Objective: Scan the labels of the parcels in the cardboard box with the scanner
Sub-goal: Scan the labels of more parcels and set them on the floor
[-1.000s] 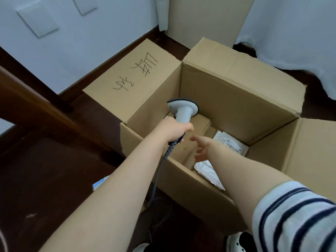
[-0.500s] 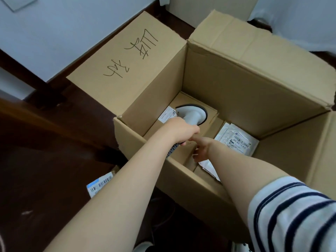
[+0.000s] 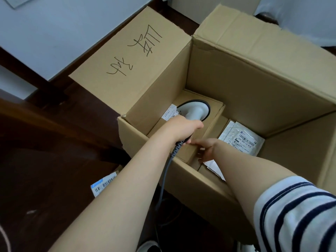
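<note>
A big open cardboard box (image 3: 245, 91) stands on the dark floor. Inside lies a brown carton parcel (image 3: 209, 128) with a white label (image 3: 171, 113) at its left end. My left hand (image 3: 183, 129) is shut on the grey scanner (image 3: 195, 110), whose head points down at the carton just right of that label. My right hand (image 3: 204, 149) rests its fingers on the carton's near right corner. White plastic mailers (image 3: 241, 139) with barcode labels lie to the right of the carton.
The box flaps stand open; the left flap (image 3: 131, 64) bears handwriting. The scanner's grey cable (image 3: 163, 177) runs over the near wall to the floor. A labelled parcel (image 3: 103, 184) lies on the floor left of the box. A wall and curtain are behind.
My head has moved closer over the box. The scanner has gone down into the box to the carton. My right hand has settled on the carton's corner.
</note>
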